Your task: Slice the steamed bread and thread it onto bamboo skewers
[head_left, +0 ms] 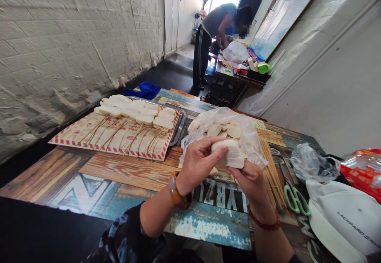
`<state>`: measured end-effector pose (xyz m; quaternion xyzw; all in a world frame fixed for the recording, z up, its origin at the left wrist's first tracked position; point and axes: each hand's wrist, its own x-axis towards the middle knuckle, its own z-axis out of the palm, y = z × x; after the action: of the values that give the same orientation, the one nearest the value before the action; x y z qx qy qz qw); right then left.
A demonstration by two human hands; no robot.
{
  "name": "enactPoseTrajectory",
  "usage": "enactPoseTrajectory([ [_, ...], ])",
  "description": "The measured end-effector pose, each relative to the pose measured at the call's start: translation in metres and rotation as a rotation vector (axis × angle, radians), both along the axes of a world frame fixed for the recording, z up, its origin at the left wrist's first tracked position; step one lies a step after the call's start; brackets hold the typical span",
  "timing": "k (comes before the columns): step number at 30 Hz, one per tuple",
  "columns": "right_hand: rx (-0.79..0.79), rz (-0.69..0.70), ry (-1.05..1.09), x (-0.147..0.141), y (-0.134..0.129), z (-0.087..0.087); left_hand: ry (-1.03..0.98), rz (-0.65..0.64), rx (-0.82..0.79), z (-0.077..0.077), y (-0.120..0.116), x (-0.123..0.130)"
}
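My left hand [201,159] grips a stack of pale, soft slices [230,153] that look like steamed bun, its thumb lying across the near face. At their lower right edge my right hand [251,179] is closed, fingertips touching the slices; whether a skewer is also in it is hidden. Just behind the hands lies a clear plastic bag [253,140] with loose round slices [232,130]. To the left, skewered slices [137,110] rest in rows on printed paper [110,140] over a metal tray [178,130], their thin sticks pointing toward me.
Bamboo skewers [272,175] lie right of the bag, beside green-handled scissors [296,199]. A white cap [342,215], a crumpled plastic bag [314,161] and a red package [363,171] crowd the right side. A blue cloth [144,90] sits at the back. Another person [214,36] bends over a farther table.
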<state>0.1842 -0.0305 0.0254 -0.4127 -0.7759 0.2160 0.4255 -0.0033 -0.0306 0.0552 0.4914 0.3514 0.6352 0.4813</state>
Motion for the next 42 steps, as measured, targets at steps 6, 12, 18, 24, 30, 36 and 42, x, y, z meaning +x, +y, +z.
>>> enactPoseTrajectory([
  [6,0.007,0.036,0.006,0.0017,0.0021,-0.0031,0.029,0.008,0.019,-0.0016,-0.0005,-0.0006],
  [12,0.001,0.060,-0.016,0.0013,0.0021,-0.0005,0.027,0.013,0.017,-0.0018,-0.0014,-0.0010],
  [18,0.066,0.092,0.002,0.0001,0.0034,0.0010,0.012,0.040,0.058,-0.0022,0.0002,0.0000],
  [24,0.100,0.105,0.000,0.0007,0.0043,0.0009,0.073,0.060,0.063,-0.0029,-0.0010,0.0002],
  [30,0.087,0.115,0.002,0.0009,0.0034,0.0015,0.070,0.070,0.056,-0.0026,-0.0018,0.0002],
  [36,0.094,0.074,0.028,0.0011,0.0028,0.0024,0.044,0.037,0.057,-0.0052,-0.0009,0.0020],
  [42,0.038,0.029,0.039,0.0013,0.0017,-0.0003,-0.004,0.005,0.018,-0.0066,0.0000,0.0033],
])
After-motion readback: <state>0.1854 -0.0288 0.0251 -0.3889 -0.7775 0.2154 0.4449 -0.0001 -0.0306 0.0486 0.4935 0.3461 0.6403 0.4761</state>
